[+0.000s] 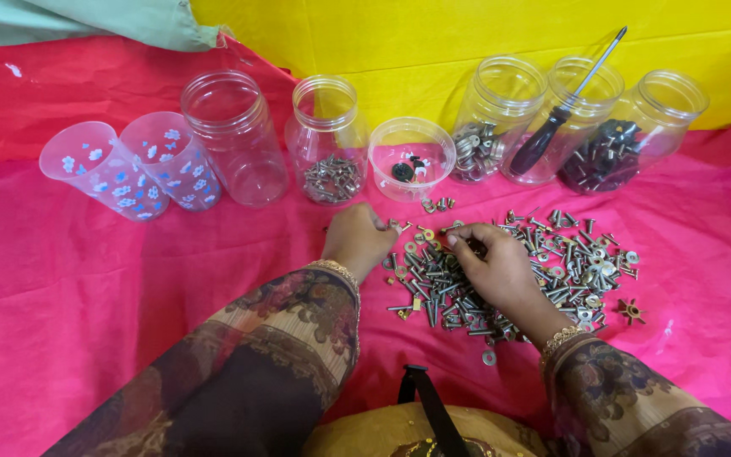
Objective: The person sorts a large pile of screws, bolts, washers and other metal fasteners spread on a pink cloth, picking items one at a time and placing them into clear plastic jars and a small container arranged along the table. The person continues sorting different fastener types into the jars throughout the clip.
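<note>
I see a pile of screws and washers (509,275), silvery and brassy, on the pink cloth (86,296); long axes point every way; right hand (501,269) fingers curled into it; left hand (357,239) pinched, contents unclear.

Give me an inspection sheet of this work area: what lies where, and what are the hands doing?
Surface: pink cloth, wrinkled, with a yellow backdrop behind.
Job's things: loose pile of screws, bolts and washers; clear jars behind it, one with silver screws, one with washers, one with dark parts, one empty; a small tub with a few pieces.
Clutter: two flowered cups on their sides; a screwdriver leaning on a jar.
Hands: left hand curled at the pile's edge; right hand resting on the pile, fingers pinched; what each grip holds cannot be told.
Cables: nothing seen; a black strap near the lap.
Surroundings: green cloth at top left.
</note>
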